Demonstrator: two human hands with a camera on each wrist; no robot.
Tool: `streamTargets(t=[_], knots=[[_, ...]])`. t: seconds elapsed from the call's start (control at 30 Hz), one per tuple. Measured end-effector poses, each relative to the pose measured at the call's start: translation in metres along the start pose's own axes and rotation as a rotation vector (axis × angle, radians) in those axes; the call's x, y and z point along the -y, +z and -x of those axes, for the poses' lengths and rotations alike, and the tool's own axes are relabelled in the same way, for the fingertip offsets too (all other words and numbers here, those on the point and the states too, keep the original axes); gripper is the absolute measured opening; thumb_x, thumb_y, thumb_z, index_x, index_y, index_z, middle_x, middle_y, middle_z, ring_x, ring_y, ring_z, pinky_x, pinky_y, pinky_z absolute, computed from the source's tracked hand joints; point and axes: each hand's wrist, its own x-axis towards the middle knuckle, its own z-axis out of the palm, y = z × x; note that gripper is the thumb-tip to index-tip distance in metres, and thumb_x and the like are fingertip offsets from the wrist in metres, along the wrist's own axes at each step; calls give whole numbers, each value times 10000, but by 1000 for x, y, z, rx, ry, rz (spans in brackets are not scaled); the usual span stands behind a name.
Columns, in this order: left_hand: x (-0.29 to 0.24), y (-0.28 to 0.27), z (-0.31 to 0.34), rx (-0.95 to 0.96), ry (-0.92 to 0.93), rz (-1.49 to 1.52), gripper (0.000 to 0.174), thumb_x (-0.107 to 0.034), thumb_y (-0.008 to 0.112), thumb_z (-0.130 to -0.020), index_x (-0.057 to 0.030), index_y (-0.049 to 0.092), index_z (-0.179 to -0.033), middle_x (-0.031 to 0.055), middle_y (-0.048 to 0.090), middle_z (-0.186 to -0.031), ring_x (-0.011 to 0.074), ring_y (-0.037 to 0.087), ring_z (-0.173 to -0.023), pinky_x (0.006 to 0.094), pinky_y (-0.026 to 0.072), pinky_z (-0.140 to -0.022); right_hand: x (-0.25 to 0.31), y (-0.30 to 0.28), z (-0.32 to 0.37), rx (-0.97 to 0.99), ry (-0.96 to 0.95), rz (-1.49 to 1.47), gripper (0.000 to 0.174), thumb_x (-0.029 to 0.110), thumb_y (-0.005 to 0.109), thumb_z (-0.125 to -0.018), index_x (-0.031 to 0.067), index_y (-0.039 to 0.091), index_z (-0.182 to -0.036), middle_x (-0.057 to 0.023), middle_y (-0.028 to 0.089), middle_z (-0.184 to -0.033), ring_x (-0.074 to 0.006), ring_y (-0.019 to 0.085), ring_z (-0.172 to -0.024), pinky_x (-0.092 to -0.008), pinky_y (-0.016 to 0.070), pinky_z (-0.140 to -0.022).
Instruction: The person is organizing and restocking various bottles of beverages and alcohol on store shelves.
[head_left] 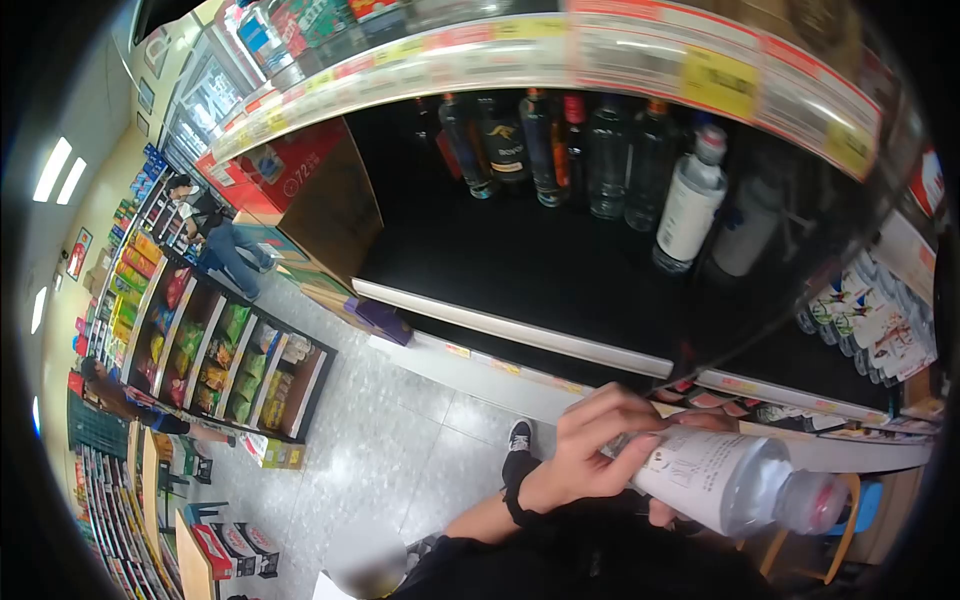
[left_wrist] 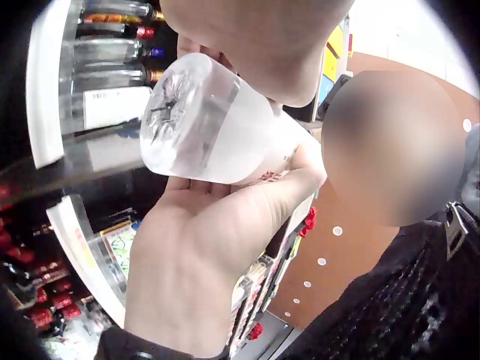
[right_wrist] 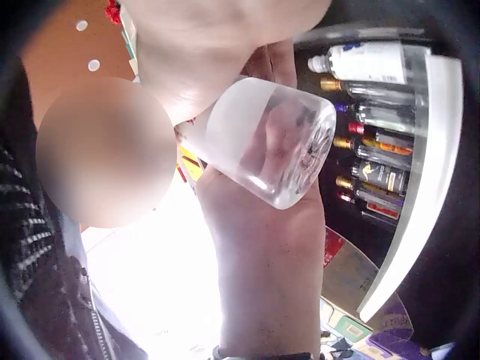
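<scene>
A clear bottle (head_left: 705, 475) with a white printed label and a reddish cap lies tilted between my two hands, cap end at the lower right in the head view. My left hand (head_left: 590, 450), with a black band at its wrist, holds the label area with its fingers curled over it. My right hand (left_wrist: 199, 232) grips the bottle from the other side, its thumb along the label and fingers under it; in the head view the bottle hides most of it. Both wrist views show the clear base of the bottle turned toward the shelf.
In front is a black shelf (head_left: 500, 270) with several bottles in a row, among them a similar white-labelled bottle (head_left: 690, 210). A cardboard box (head_left: 330, 205) stands at its left end. Snack racks (head_left: 215, 350) and two other people are farther left across the grey floor (head_left: 400, 420).
</scene>
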Motion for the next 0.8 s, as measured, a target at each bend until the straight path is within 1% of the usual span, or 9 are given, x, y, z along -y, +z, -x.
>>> streamTargets(t=[0.17, 0.23, 0.27, 0.3, 0.33, 0.37, 0.4, 0.47, 0.8], knots=[[24, -73, -12, -144, -134, -112, 119, 30, 677, -797, 57, 689, -912, 153, 694, -893, 255, 677, -824, 319, 537, -747, -1, 94, -40, -222, 174, -36, 914, 486, 885, -629, 32, 469, -1305, -82, 560, -1218, -254, 558, -1126, -362, 438, -988], [32, -105, -19, -57, -211, -63, 208, -61, 655, -858, 62, 685, -1023, 190, 694, -1032, 296, 674, -957, 352, 522, -858, -14, 138, -50, -432, 243, -99, 771, 345, 829, -726, 16, 482, -1332, -119, 550, -1296, -291, 497, -1248, -422, 372, -1085], [34, -118, -26, 1, -220, -27, 283, -130, 615, -894, 64, 667, -1094, 216, 667, -1117, 322, 651, -1038, 379, 497, -916, -20, 146, -63, -383, 167, 146, 752, 212, 842, -722, 0, 476, -1344, -157, 525, -1341, -279, 505, -1261, -424, 399, -1067], [38, -130, -31, 61, -232, 9, 362, -199, 574, -930, 66, 649, -1165, 241, 639, -1202, 347, 627, -1120, 406, 473, -973, -9, 160, -86, -643, 267, -299, 643, 57, 846, -694, -23, 547, -1258, -153, 590, -1256, -234, 593, -1151, -378, 488, -963], [45, -142, -32, 216, -295, 47, 563, -338, 497, -967, 70, 519, -1354, 280, 504, -1394, 397, 492, -1308, 449, 363, -1092, -9, 162, -95, -610, 334, -296, 604, 29, 856, -675, -30, 578, -1208, -140, 622, -1192, -209, 625, -1076, -352, 514, -905], [50, -147, -35, 236, -295, 71, 563, -338, 497, -967, 70, 519, -1354, 280, 504, -1394, 397, 492, -1308, 449, 363, -1092, -9, 161, -103, -579, 403, -292, 567, 1, 866, -655, -37, 608, -1159, -127, 655, -1128, -185, 657, -1001, -326, 540, -847], [55, -150, -39, 269, -292, 95, 587, -304, 534, -959, 78, 451, -1398, 296, 443, -1438, 418, 449, -1339, 442, 346, -1108, -6, 164, -114, -610, 448, -232, 471, 24, 883, -653, -29, 656, -1063, -92, 686, -1026, -172, 677, -923, -322, 545, -799], [63, -153, -43, 375, -313, 133, 717, -292, 569, -956, 95, 278, -1485, 331, 288, -1527, 444, 310, -1425, 440, 278, -1152, -9, 166, -123, -613, 475, -89, 469, 55, 890, -647, -10, 668, -1055, -87, 661, -1038, -169, 658, -921, -298, 523, -787], [66, -134, -68, 437, -606, 432, 763, -279, 597, -973, 46, 188, -1529, 303, 300, -1535, 375, 323, -1429, 460, 271, -1153, -39, 156, -133, -687, 490, -42, 557, 63, 880, -663, -28, 618, -1146, -98, 632, -1047, -181, 653, -934, -309, 529, -796]])
